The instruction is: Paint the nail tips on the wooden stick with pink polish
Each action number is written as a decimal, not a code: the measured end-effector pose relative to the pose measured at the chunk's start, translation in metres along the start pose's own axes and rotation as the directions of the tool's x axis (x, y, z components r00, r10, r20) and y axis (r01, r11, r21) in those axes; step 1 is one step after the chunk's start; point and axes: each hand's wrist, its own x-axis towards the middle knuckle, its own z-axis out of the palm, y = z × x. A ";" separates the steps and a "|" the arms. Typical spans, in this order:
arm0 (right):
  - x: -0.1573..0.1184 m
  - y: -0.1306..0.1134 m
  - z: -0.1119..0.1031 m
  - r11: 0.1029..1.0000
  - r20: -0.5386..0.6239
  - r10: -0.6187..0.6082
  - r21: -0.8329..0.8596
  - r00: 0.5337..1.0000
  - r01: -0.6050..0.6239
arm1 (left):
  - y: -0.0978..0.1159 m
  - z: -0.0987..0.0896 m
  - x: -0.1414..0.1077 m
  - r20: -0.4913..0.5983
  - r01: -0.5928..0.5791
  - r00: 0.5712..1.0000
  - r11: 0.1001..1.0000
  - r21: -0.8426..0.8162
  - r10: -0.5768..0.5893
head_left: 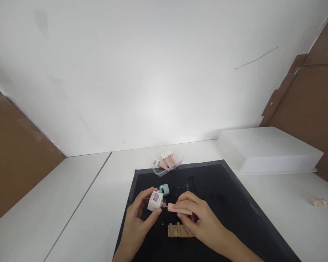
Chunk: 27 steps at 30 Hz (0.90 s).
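My left hand (139,218) holds a small white nail polish bottle (155,201) with a purple flower print, tilted so its neck points right. Between the fingers of my right hand (198,218) is a long pink cap (179,209), its end close to the bottle's neck; a thin stem seems to join the two. Below them, a gold-coloured strip (175,233) carries several mauve nail tips, and my right hand partly hides its right end. A teal container (164,190) sits just behind the bottle.
Several similar bottles with pink caps (164,166) lie in a clear tray (160,173) behind the black mat (221,203). A translucent white box (273,153) stands at the back right. Small beige items (319,202) lie at far right. Brown cardboard (16,153) borders the left side.
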 end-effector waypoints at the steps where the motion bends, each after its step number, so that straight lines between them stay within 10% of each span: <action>1: 0.000 0.001 0.000 1.000 -0.005 0.004 0.001 1.000 -0.004 | -0.001 -0.001 0.001 -0.015 0.004 1.000 1.000 0.006 -0.004; 10: 0.001 0.002 -0.004 0.988 -0.080 0.106 0.120 0.991 -0.096 | -0.007 -0.002 0.006 -0.081 -0.052 0.992 0.915 0.400 0.092; 27: 0.007 -0.006 -0.009 0.837 -0.043 0.431 0.393 0.901 -0.381 | -0.011 0.007 0.005 0.307 -0.262 0.949 0.723 0.639 0.073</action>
